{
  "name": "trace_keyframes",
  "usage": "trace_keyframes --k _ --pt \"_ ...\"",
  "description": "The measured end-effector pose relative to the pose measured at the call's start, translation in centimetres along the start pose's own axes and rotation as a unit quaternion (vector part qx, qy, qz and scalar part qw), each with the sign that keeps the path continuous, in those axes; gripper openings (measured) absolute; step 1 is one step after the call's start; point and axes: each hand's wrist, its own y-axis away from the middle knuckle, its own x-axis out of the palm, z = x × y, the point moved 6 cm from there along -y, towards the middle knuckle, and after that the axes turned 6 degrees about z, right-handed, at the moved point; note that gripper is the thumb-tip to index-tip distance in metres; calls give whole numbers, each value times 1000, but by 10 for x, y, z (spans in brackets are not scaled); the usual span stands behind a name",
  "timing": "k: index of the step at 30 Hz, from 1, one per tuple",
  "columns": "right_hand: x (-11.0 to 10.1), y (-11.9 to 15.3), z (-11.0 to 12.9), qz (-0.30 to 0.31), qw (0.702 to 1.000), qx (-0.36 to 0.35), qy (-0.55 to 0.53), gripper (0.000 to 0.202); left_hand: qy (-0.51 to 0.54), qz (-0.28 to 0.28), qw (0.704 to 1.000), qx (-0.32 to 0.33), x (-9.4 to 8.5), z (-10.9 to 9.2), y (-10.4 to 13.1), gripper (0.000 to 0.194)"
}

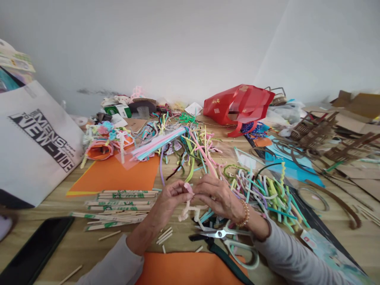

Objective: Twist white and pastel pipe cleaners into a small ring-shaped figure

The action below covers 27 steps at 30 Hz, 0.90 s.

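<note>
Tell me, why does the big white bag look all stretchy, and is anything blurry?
In the head view, the white tote bag looks stretched near the left edge, probably from a wide lens; also in the head view, the brown woven baskets on the right look smeary, and the grey wall looks softly lit.

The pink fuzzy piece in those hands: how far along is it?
Partway, I'd judge. Done: the pale stems hanging below are bent into branches. In hand: the left hand and right hand pinch the pink fuzzy piece. Left: probably more shaping; loose stems lie nearby, but how many it needs I can't tell.
</note>
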Motion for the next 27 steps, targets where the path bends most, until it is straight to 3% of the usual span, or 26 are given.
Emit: trace_keyframes --k 8,15,19,24,27 --pt "-2 -1 -3 10 998 42 -53 11 -20 17 1000 -9 4 -7 1 15" --pt "-3 -2 -1 8 999 24 -43 11 -27 20 999 -12 3 -6 -1 19" --pt "-4 -3 0 3 999 23 -46 11 -33 -2 999 -1 2 -6 -1 20" --pt "-3 -2 -5 11 994 72 -78 10 -42 -43 998 7 0 -7 2 21" --pt "-4 -2 -7 8 990 101 -99 10 -43 -40 998 8 2 -8 3 20"
